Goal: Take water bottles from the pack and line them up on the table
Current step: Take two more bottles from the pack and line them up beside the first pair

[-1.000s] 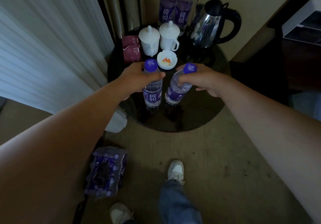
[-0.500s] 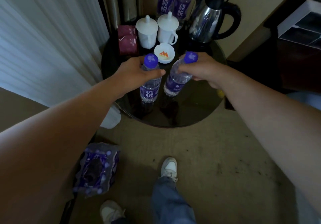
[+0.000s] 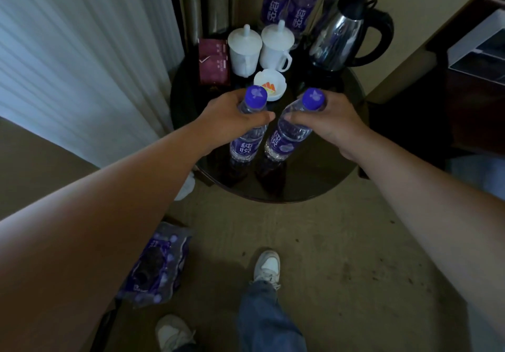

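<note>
On the round dark glass table [image 3: 314, 182] I see my two bottles standing side by side near its front edge, the white ashtray [image 3: 270, 85] just behind them. My left hand [image 3: 229, 122] grips the left bottle [image 3: 244, 146] below its purple cap; my right hand [image 3: 328, 122] grips the tilted right bottle [image 3: 284, 141]. Below the table's left edge, the pack [image 3: 155, 264] lies on the carpet.

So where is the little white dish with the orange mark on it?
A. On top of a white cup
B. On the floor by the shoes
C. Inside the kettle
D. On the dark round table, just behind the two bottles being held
D: the small white dish with the orange mark sits on the dark round glass table, just beyond the purple-capped bottles in the left hand and right hand.
</note>
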